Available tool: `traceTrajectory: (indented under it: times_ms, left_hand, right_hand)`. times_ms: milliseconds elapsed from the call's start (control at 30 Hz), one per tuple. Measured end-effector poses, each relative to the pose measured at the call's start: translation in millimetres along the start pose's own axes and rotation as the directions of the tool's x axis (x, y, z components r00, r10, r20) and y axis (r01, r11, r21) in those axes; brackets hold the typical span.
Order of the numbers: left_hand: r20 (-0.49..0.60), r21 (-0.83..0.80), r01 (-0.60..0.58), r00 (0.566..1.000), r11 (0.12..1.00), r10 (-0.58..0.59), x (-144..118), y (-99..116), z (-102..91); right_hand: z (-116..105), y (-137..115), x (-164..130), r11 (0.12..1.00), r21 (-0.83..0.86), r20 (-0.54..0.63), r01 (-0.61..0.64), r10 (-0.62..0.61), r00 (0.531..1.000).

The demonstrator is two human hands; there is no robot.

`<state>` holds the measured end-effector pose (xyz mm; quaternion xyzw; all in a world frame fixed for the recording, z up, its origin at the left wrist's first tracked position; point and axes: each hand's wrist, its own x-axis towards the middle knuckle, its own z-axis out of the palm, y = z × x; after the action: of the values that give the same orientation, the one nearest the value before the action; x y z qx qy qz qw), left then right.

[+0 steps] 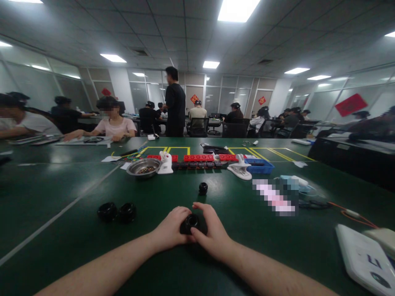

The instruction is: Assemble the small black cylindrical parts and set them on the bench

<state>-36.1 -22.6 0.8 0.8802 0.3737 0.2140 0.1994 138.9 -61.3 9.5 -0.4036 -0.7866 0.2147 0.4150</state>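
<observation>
Two bare hands meet at the near middle of the dark green table [61, 185], closed from either side on one small black ring-shaped part [189, 224] whose round opening faces up; the left hand [170, 233] cups its left flank with curled fingers, and the right hand [212, 234] pinches its right rim, thumb and forefinger arched over the top. The part rests on or just above the table surface; which cannot be told. Three like pieces lie apart from the hands: a pair of black rounded ring parts [117, 212] side by side, touching or nearly so, to the left of the left hand, and a single smaller black cylindrical part [203, 188] just beyond the fingertips. Judged from this layout, one piece is in work and three wait or are finished; nothing visible distinguishes finished from unfinished, so progress is uncertain. Farther beyond the hands stand a shallow metal bowl holding small dark pieces [143, 167], a row of red blocks [197, 158], two white clamp-like stands [240, 167] and a blue plastic tray [261, 166]. Other people sit at distant tables.
</observation>
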Motion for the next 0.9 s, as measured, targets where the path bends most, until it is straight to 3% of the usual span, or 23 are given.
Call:
traceTrajectory:
  times_ms: [200,433,667,900]
  left_hand:
    - [0.011,-0.02,0.006,1.0,1.0,-0.006,-0.4,-0.5,0.2]
    - [0.0,-0.027,0.005,1.0,1.0,-0.005,-0.6,-0.3,0.4]
    - [0.016,-0.013,0.009,1.0,1.0,-0.009,0.5,1.8,-0.7]
    - [-0.018,-0.013,0.01,1.0,1.0,-0.011,0.6,1.2,0.8]
  right_hand:
    - [3.2,3.5,1.2,0.998,-0.029,-0.015,-0.052,0.052,0.999]
    - [0.5,1.2,0.2,0.999,0.019,0.041,0.044,-0.044,0.998]
    - [3.9,3.8,0.7,0.998,-0.032,-0.029,-0.049,0.048,0.998]
    - [0.8,1.6,-1.0,1.0,0.019,0.044,0.006,-0.007,0.999]
